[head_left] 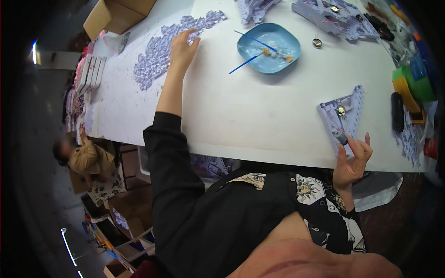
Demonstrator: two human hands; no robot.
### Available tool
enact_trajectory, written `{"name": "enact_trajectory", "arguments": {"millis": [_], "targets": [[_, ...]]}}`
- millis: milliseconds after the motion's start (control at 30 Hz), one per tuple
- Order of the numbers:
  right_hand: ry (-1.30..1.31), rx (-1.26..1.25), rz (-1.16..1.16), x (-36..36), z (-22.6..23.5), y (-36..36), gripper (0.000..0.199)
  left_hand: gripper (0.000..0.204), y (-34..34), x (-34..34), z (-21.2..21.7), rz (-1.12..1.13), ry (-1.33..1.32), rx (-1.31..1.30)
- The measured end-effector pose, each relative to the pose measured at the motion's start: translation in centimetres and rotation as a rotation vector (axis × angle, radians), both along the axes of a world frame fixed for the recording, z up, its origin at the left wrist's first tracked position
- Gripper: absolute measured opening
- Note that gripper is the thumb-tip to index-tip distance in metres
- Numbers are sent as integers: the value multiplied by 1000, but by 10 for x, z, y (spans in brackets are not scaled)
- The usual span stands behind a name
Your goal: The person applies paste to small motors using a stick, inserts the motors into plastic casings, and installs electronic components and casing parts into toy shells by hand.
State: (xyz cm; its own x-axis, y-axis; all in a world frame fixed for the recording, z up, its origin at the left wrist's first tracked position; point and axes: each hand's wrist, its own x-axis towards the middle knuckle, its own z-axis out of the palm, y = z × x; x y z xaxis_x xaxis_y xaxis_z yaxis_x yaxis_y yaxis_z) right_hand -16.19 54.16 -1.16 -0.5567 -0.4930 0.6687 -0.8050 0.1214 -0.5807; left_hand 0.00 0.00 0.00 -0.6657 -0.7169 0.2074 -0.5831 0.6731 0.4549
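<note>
My left hand (184, 50) reaches over the right edge of a spread of small lavender plastic pieces (155, 55). Its thumb stands apart from the curved fingers, and I see nothing between them. Close to the table's front edge, my right hand (353, 162) pinches a small grey cylinder (340, 137) between thumb and fingers. The cylinder is over the near end of a lavender plastic housing (330, 116), which lies on the table. A round metallic disc (340, 110) and thin reddish wires show inside that housing.
A blue dish (294, 53) with two blue sticks and white and orange stuff stands mid-table. More lavender housings (324, 21) lie behind, by a loose round disc (317, 43). Tape rolls (412, 83) are at right, a cardboard box (116, 16) far left. Another person (88, 157) sits left.
</note>
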Motion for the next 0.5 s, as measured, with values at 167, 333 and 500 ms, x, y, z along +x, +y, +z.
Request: {"name": "enact_trajectory", "arguments": {"millis": [167,333,500], "targets": [[14,25,-4,-3,7,19,38,55,-10,-69,-26,-229,60,-428],[-5,7,-26,5,3,20,38,45,-26,-103,-38,-233,-159,-570],[-22,28,-27,9,6,20,38,43,16,-82,-21,-376,-120,-537]]}}
